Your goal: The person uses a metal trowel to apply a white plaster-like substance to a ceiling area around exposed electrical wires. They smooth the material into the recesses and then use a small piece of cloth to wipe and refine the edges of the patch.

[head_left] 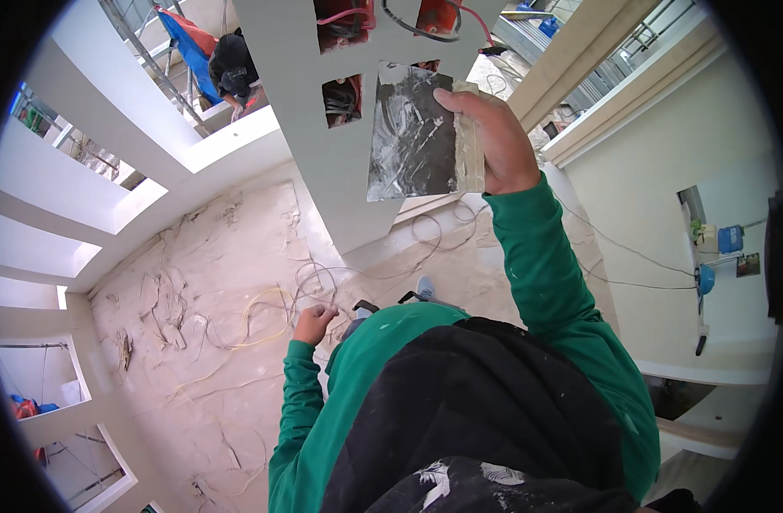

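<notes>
My right hand (pixel 496 137) is raised, thumb on the front of a flat, dark rectangular putty scraper (pixel 415 132) smeared with white filler. A beige taped strip runs along the edge I grip. The scraper is in front of a pale wall panel (pixel 323 175) with several square cut-outs; whether it touches the panel I cannot tell. A cut-out with dark wires (pixel 343 101) sits just left of the scraper, and red wiring boxes (pixel 344 24) are above it. My left hand (pixel 314 324) hangs low over the floor, fingers curled together, with nothing visible in them.
Loose cables (pixel 314 278) coil on the dusty, covered floor (pixel 212 256), where torn scraps (pixel 162 308) lie on the left. Another person (pixel 232 73) works beyond an opening at the upper left. A blue container (pixel 730 238) is on the right.
</notes>
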Demonstrator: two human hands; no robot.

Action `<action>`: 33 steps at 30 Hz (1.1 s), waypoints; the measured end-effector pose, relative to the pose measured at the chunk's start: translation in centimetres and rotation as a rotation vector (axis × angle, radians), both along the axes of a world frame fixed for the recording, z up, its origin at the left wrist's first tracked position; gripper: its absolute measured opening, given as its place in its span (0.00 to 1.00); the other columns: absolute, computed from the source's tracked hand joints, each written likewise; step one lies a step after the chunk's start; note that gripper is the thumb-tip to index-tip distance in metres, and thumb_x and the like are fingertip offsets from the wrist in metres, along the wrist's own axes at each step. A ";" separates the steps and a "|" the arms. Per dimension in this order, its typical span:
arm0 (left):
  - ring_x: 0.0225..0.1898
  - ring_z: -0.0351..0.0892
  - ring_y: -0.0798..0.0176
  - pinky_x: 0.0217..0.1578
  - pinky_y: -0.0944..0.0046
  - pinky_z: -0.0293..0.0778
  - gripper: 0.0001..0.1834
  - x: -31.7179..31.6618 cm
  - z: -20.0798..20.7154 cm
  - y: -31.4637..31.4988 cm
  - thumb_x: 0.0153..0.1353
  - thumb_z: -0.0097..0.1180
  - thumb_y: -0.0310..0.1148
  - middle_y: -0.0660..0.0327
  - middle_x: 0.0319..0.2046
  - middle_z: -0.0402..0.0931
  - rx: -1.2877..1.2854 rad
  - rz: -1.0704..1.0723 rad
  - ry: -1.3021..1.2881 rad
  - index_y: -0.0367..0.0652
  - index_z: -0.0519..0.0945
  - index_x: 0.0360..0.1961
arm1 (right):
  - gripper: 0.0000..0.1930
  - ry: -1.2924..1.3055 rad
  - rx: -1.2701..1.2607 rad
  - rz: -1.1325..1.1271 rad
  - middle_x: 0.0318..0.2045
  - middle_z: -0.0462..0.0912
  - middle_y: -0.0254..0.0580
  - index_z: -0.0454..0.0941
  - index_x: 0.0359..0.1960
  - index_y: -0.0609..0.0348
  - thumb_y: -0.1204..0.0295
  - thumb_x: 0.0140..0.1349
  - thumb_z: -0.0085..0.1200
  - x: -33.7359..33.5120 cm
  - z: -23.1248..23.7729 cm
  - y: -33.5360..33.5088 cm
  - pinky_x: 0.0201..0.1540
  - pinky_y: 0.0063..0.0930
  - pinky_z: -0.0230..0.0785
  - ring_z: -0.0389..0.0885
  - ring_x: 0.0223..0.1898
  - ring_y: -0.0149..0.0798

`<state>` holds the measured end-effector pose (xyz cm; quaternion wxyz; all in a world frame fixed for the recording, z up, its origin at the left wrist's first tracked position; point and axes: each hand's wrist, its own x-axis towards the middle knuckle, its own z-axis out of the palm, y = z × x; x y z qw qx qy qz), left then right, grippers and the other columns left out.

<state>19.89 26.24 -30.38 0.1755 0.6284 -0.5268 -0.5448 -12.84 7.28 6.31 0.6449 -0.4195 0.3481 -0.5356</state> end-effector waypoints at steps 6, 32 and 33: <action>0.44 0.82 0.59 0.46 0.58 0.78 0.28 -6.1 22.8 -12.4 0.74 0.44 0.48 0.51 0.43 0.82 -0.274 0.240 0.894 0.28 0.75 0.52 | 0.09 -0.133 0.022 0.120 0.37 0.82 0.37 0.79 0.43 0.63 0.74 0.63 0.56 3.5 1.5 -0.9 0.39 0.29 0.77 0.84 0.36 0.32; 0.47 0.84 0.54 0.50 0.58 0.82 0.15 -8.0 33.9 -23.2 0.70 0.49 0.30 0.48 0.47 0.81 -0.098 -0.007 1.620 0.30 0.72 0.51 | 0.09 0.065 0.059 0.169 0.37 0.84 0.43 0.78 0.42 0.62 0.73 0.61 0.56 4.4 4.9 -4.6 0.41 0.32 0.79 0.85 0.36 0.39; 0.47 0.84 0.54 0.50 0.58 0.82 0.15 -8.1 33.6 -23.3 0.70 0.49 0.30 0.48 0.48 0.81 -0.113 -0.010 1.632 0.30 0.72 0.51 | 0.11 0.123 0.043 0.182 0.40 0.85 0.41 0.79 0.45 0.61 0.72 0.61 0.58 4.0 4.8 -4.6 0.45 0.30 0.80 0.86 0.39 0.36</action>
